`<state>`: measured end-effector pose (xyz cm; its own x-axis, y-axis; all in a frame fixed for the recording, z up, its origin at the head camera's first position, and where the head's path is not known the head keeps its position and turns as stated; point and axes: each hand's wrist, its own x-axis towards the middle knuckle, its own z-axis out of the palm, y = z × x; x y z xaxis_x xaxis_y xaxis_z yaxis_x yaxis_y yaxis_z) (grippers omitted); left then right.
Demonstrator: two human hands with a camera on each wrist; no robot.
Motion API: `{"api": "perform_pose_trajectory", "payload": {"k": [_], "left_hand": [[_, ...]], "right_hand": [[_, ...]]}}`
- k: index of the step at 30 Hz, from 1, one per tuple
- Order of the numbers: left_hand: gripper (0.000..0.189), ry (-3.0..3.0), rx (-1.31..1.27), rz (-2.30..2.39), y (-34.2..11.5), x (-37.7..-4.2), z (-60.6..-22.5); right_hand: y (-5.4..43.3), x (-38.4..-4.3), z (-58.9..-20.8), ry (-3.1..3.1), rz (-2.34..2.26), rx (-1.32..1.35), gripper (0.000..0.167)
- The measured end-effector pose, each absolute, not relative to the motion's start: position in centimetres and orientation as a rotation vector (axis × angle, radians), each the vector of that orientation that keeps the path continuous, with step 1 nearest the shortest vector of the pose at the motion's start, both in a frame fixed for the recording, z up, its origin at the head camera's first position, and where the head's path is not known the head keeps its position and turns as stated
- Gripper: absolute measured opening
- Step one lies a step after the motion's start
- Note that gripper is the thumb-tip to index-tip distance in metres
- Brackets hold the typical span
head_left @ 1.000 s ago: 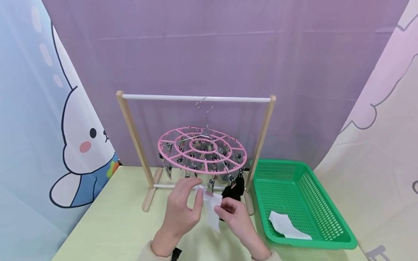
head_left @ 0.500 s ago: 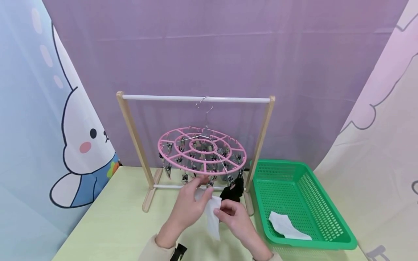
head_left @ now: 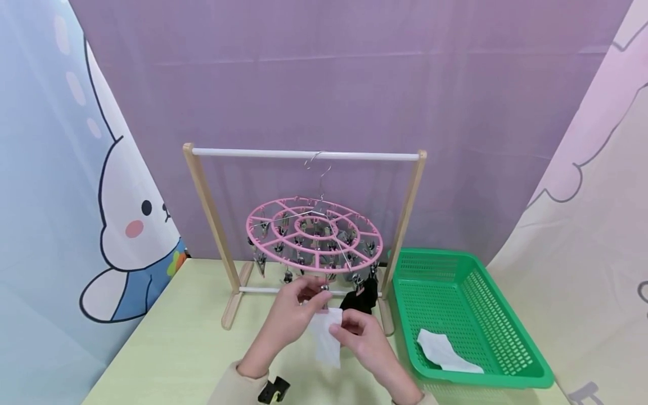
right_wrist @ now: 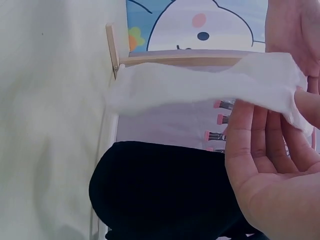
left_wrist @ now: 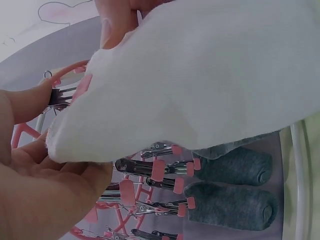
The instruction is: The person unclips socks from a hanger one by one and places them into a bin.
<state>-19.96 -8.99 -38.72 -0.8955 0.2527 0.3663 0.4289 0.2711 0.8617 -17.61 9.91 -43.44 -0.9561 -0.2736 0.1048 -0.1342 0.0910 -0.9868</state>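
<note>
A white sock (head_left: 326,340) hangs between my hands, below the front rim of the pink round clip hanger (head_left: 318,264). My left hand (head_left: 291,315) pinches a metal clip (left_wrist: 62,97) with pink tips at the sock's top edge; its other fingers lie behind the sock. Whether the clip bites the fabric cannot be made out. With thumb and fingers, my right hand (head_left: 365,337) grips the sock's right top edge. Beside it a black sock (right_wrist: 160,187) hangs from the hanger. Grey socks (left_wrist: 232,205) hang farther back, seen in the left wrist view.
The hanger hooks onto the white bar (head_left: 253,152) of a wooden-legged rack (head_left: 210,214). At the right stands a green basket (head_left: 511,312), with another white sock (head_left: 445,351) in it. Several unused clips (head_left: 260,261) dangle from the hanger. A purple curtain (head_left: 304,84) is behind.
My left hand has moved from the sock's left top corner onto the clip. The sock has dropped slightly and turned flatter. My right hand keeps its grip nearly in place.
</note>
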Motion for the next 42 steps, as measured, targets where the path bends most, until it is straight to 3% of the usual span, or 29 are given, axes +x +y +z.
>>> {"api": "perform_pose_trajectory", "payload": {"k": [13,24,42], "left_hand": [[0.021,-2.37,-0.636,-1.735,-8.5,-19.7,-38.8],[0.006,-2.225,-0.662,-1.699,-8.2,-19.3,-38.7],[0.016,-2.212,-0.568,-1.479,-9.0,-19.3,-38.7]], "right_hand": [[9.3,-17.6,-43.4,2.316,-2.019,-0.401,0.023],[9.3,-17.4,-43.6,2.387,-1.973,-0.484,0.014],[12.3,-16.3,-43.0,2.739,-1.634,-0.612,0.012]]}}
